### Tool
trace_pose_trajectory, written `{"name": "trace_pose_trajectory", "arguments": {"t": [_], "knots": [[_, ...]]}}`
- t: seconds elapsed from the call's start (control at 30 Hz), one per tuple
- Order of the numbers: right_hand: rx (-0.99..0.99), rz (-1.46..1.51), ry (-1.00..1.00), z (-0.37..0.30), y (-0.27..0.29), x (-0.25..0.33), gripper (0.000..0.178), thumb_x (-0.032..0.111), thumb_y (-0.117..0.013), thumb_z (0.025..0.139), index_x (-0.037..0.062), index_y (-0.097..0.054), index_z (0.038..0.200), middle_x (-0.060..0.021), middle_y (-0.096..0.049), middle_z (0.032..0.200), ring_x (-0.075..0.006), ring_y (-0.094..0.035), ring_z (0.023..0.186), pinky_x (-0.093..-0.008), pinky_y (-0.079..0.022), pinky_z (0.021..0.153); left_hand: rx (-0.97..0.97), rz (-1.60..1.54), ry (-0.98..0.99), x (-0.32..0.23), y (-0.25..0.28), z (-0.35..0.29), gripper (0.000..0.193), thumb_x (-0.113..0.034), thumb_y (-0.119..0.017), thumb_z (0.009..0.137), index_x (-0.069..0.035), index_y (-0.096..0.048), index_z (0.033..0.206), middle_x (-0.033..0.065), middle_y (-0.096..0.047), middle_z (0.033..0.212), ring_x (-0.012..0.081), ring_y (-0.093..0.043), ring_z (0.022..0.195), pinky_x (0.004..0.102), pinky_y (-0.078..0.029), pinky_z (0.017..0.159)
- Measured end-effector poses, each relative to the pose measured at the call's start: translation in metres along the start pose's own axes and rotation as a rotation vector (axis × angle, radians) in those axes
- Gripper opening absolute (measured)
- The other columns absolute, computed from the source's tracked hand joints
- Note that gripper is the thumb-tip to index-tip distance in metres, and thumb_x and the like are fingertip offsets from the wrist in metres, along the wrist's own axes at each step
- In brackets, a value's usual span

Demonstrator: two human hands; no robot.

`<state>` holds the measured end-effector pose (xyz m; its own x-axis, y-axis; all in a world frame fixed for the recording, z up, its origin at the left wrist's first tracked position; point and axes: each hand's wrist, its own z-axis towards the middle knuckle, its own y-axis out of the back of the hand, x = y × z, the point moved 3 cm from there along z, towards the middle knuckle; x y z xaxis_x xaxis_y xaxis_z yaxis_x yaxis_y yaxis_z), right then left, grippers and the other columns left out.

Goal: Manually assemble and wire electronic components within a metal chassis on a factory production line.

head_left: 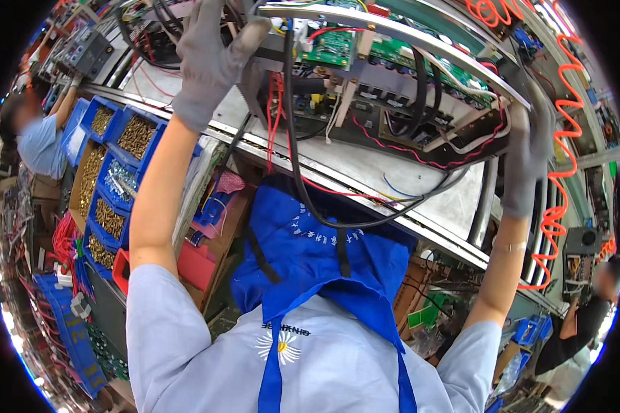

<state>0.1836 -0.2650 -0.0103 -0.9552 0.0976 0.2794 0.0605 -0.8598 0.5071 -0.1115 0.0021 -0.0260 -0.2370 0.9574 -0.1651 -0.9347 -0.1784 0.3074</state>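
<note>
An open electronics chassis (393,22) with a silver metal frame and green circuit boards (331,47) stands on the bench in front of me. My left hand (217,65), in a grey glove, is at its left end. The fingers stretch upward with the thumb apart, and the fingertips reach the top edge of the picture. My right hand (527,148), also gloved, is beside the frame's right end, smeared by motion, so its grip is unclear. A thick black cable (297,172) loops down from the chassis over the bench edge. Thin red wires (274,117) hang near my left hand.
Blue bins (136,134) of brass-coloured fasteners stand left of my arm. A coiled orange hose (565,165) hangs at the right. Metal bench edging (455,249) runs before my blue apron (317,241). One person (45,141) is at far left, another (585,323) at far right.
</note>
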Motion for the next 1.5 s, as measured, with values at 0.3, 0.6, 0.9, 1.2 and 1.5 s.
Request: {"name": "trace_pose_trajectory", "arguments": {"t": [0.3,0.6,0.9,1.2,1.5], "knots": [[0.010,-0.536,0.434,0.050,-0.077,-0.042,0.049,0.050,-0.066,0.085,0.0168,-0.065,0.122,-0.0068,-0.067,0.110,-0.0276,-0.062,0.099,-0.0363,-0.048,0.082,0.200,-0.267,0.222,0.037,-0.076,0.036,0.037,-0.034,-0.063,0.093,0.001,-0.070,0.103,0.0125,-0.070,0.093,0.0193,-0.067,0.092,0.0309,-0.050,0.082],[0.004,-0.594,0.327,0.073,-0.119,-0.047,0.032,0.037,-0.074,0.079,0.0082,-0.059,0.080,-0.0088,-0.059,0.069,-0.0270,-0.059,0.061,-0.0401,-0.046,0.053,0.247,-0.259,0.361,0.125,-0.157,0.051,0.044,-0.039,-0.059,0.096,0.003,-0.070,0.088,0.0047,-0.066,0.070,0.0119,-0.056,0.068,0.0310,-0.045,0.063],[-0.118,-0.481,0.326,0.055,-0.106,-0.052,0.038,0.044,-0.077,0.072,0.0114,-0.060,0.078,-0.0074,-0.059,0.075,-0.0288,-0.061,0.071,-0.0415,-0.046,0.063,0.146,-0.396,0.315,0.114,-0.158,0.037,0.040,-0.035,-0.058,0.098,0.003,-0.069,0.106,0.0016,-0.068,0.085,0.0087,-0.055,0.078,0.0266,-0.045,0.069],[-0.053,-0.543,0.227,0.050,-0.102,-0.056,0.039,0.048,-0.075,0.073,0.0133,-0.059,0.080,-0.0062,-0.059,0.079,-0.0253,-0.060,0.077,-0.0406,-0.044,0.069,0.155,-0.292,0.264,0.098,-0.143,0.002,0.055,-0.041,-0.053,0.100,0.000,-0.049,0.137,0.0183,-0.061,0.123,0.0249,-0.057,0.112,0.0348,-0.043,0.097],[-0.052,-0.524,0.232,0.054,-0.104,-0.049,0.038,0.047,-0.075,0.073,0.0121,-0.060,0.079,-0.0060,-0.058,0.080,-0.0258,-0.059,0.078,-0.0406,-0.043,0.071,0.313,-0.997,1.404,0.014,-0.098,-0.159,0.040,-0.023,-0.051,0.100,0.005,-0.051,0.129,0.0105,-0.066,0.099,0.0172,-0.061,0.075,0.0291,-0.051,0.070]]}}
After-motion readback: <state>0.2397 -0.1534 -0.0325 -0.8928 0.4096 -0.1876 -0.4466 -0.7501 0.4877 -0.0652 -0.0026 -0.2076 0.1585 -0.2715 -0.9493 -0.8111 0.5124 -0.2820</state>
